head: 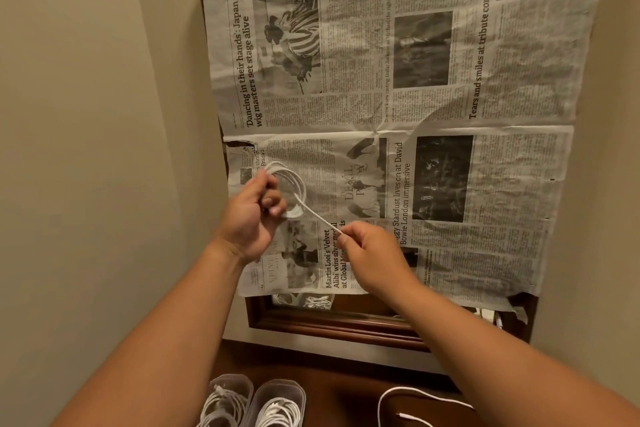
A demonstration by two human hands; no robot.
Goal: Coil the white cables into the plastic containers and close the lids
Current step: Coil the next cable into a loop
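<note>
My left hand (252, 215) holds a small coil of white cable (294, 184) raised in front of the newspaper-covered mirror. A straight tail of that cable (317, 215) runs down to the right, where my right hand (370, 253) pinches its end between thumb and fingers. Two clear plastic containers stand on the wooden table at the bottom edge, the left container (227, 399) and the right container (280, 402), each holding coiled white cable, with no lids seen on them. Another loose white cable (408, 395) lies on the table to their right.
A newspaper sheet (398, 97) covers a mirror in a dark wooden frame (329, 322) that leans on the beige wall (104, 114). The uncovered strip of mirror reflects cables. The brown table (339, 385) is narrow and sits against the wall.
</note>
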